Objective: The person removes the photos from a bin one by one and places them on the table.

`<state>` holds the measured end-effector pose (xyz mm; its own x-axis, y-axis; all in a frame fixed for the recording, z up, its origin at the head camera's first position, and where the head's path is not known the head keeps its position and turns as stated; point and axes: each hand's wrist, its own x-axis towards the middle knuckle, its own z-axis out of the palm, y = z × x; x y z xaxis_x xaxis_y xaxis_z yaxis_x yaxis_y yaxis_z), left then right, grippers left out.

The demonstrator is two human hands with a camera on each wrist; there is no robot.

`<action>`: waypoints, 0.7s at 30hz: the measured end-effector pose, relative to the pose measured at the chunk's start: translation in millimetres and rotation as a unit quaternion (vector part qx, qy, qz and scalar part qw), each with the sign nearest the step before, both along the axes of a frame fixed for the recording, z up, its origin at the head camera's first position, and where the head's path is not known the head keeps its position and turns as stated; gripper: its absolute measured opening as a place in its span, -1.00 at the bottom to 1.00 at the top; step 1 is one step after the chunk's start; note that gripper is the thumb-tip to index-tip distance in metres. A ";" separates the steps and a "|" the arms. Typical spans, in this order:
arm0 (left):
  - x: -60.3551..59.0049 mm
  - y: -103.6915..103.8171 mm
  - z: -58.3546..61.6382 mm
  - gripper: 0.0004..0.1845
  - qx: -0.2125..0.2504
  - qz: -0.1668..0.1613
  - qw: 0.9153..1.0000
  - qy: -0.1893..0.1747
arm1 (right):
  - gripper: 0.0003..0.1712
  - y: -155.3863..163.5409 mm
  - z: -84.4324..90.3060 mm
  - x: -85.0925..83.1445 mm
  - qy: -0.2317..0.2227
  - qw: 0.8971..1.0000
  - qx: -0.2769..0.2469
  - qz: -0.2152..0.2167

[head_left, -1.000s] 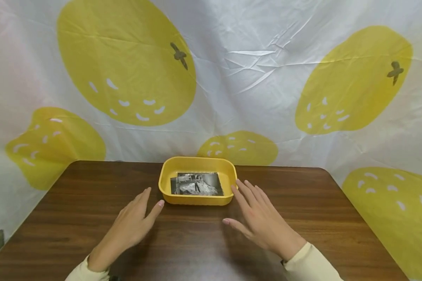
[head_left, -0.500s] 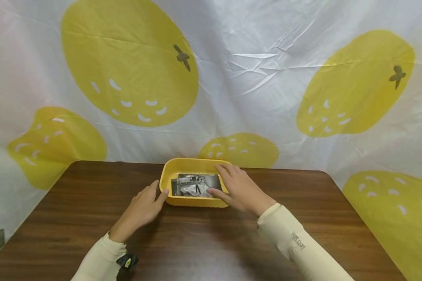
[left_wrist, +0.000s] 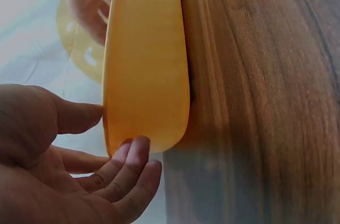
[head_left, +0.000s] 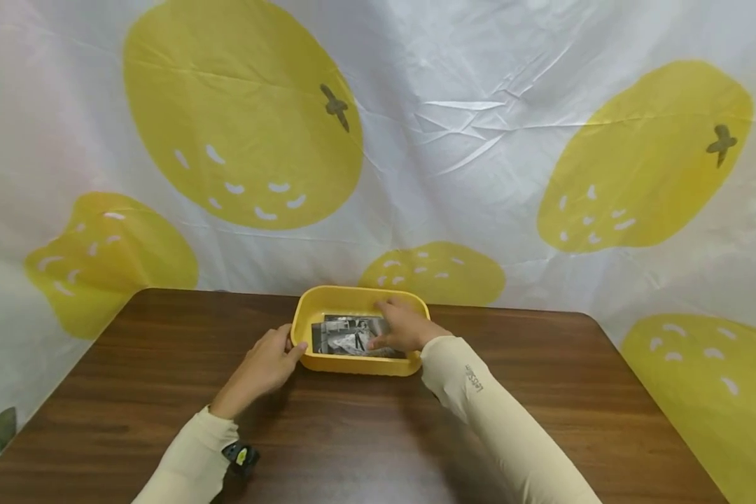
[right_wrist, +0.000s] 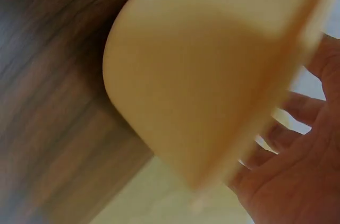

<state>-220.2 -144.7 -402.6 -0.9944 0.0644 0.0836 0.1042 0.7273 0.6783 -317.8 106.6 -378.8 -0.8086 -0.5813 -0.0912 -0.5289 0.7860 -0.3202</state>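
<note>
A yellow rectangular tub point(head_left: 362, 365) with rounded corners stands at the table's far edge. In it lie black-and-white photos point(head_left: 346, 339), one overlapping another, and the top one shows a picture with a figure. My left hand point(head_left: 266, 362) grips the tub's left end, thumb at the rim and fingers against the outer wall, as the left wrist view shows point(left_wrist: 90, 165). Over the tub's right side reaches my right hand point(head_left: 406, 327), thumb and fingers spread over the right end of the photos. Its fingertips are partly hidden behind the tub wall in the right wrist view.
A dark brown wooden table point(head_left: 353, 441) carries the tub. Close behind it hangs a white cloth point(head_left: 453, 203) printed with yellow lemons. A dark strap device point(head_left: 241, 455) sits on the left wrist.
My left hand has moved in and taken hold of the tub's left end. The right hand has come from beside the tub to over the photos inside it.
</note>
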 end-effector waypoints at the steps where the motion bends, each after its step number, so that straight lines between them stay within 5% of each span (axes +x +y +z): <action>1: -0.8 -0.3 0.2 -0.56 0.006 0.001 1.000 -0.003 | -0.01 -1.7 -2.9 -2.8 -0.003 1.000 0.004 -0.001; 13: -9.3 1.0 -3.5 -0.49 0.070 0.023 0.996 -0.041 | -0.18 -7.5 -21.4 -15.8 0.016 0.995 0.077 -0.053; 21: -9.4 1.0 -3.7 -0.50 0.092 0.033 0.994 -0.055 | -0.10 -8.9 -24.0 -16.9 0.034 0.994 0.040 -0.099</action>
